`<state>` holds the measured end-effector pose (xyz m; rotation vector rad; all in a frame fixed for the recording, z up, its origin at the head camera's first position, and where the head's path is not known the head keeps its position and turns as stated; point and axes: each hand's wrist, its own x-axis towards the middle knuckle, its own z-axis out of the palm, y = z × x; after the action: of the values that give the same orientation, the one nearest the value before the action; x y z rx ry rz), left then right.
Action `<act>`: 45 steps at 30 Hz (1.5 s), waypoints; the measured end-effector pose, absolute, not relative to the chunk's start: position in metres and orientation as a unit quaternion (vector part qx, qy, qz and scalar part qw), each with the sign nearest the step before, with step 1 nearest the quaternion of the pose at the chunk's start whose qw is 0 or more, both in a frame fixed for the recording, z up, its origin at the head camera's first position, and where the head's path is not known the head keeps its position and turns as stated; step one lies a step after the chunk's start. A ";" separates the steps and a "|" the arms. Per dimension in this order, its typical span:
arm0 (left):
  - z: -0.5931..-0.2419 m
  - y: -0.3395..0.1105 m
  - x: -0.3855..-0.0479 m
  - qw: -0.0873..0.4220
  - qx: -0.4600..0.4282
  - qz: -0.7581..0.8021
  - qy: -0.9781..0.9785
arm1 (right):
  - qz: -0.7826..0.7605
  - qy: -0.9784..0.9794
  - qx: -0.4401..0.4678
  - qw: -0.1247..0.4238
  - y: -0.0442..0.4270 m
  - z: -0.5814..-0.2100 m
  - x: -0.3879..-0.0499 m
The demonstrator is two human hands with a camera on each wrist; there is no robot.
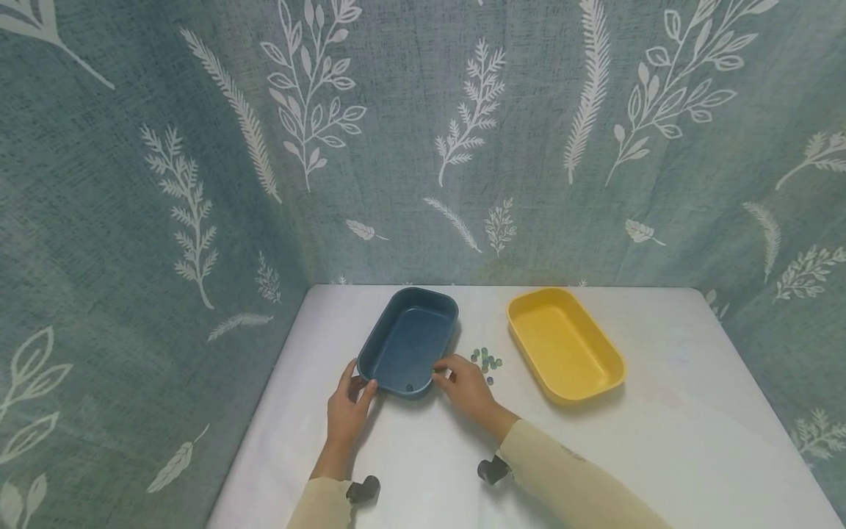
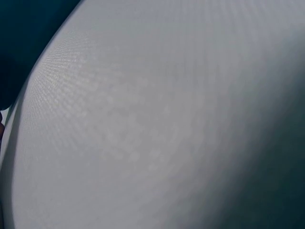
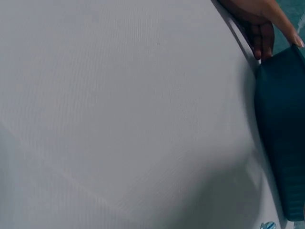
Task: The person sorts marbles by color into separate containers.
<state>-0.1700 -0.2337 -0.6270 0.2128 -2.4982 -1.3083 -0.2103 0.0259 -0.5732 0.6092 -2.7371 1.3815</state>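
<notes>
- Two pale cream fabric sleeves point(image 1: 581, 477) enter at the bottom edge of the frame, a small black wrist-worn camera point(image 1: 492, 470) at each cuff.
- At lower center, the left hand point(image 1: 347, 413) grips the near corner of a dark blue rectangular plastic tray point(image 1: 411, 345), thumb on the rim and fingers curled against the outer wall.
- The right hand point(image 1: 469, 386), just right of center, reaches the tray's near right rim, thumb and forefinger pinched together on what looks like a small green glass marble point(image 1: 436, 370), mostly hidden by the fingertips.
- One dark glass marble point(image 1: 409, 388) sits inside the blue tray, by its near wall.
- A cluster of green and bluish glass marbles point(image 1: 490, 359) lies on the white cloth-covered table point(image 1: 700, 441), between the blue tray and a yellow rectangular plastic tray point(image 1: 566, 345) at center right.
- Gray-green leaf-patterned fabric point(image 1: 396, 198) fills the upper frame.
</notes>
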 end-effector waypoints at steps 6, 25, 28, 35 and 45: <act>-0.627 -0.233 -0.171 0.161 0.076 -0.455 -0.872 | 0.435 -0.878 0.200 0.000 0.021 -0.572 -0.209; -0.633 -0.236 -0.172 0.166 0.066 -0.456 -0.872 | 0.442 -0.873 0.207 -0.012 0.013 -0.581 -0.204; -0.632 -0.236 -0.172 0.168 0.064 -0.457 -0.871 | 0.440 -0.873 0.208 -0.008 0.012 -0.582 -0.204; -0.633 -0.236 -0.173 0.162 0.066 -0.459 -0.871 | 0.443 -0.873 0.205 -0.008 0.012 -0.583 -0.204; -0.629 -0.233 -0.172 0.151 0.092 -0.440 -0.880 | 0.443 -0.874 0.197 -0.017 0.014 -0.589 -0.204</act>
<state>-0.1716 -0.2333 -0.6290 0.2647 -2.5284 -1.2641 -0.2041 0.0136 -0.5892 0.6250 -2.7770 1.4084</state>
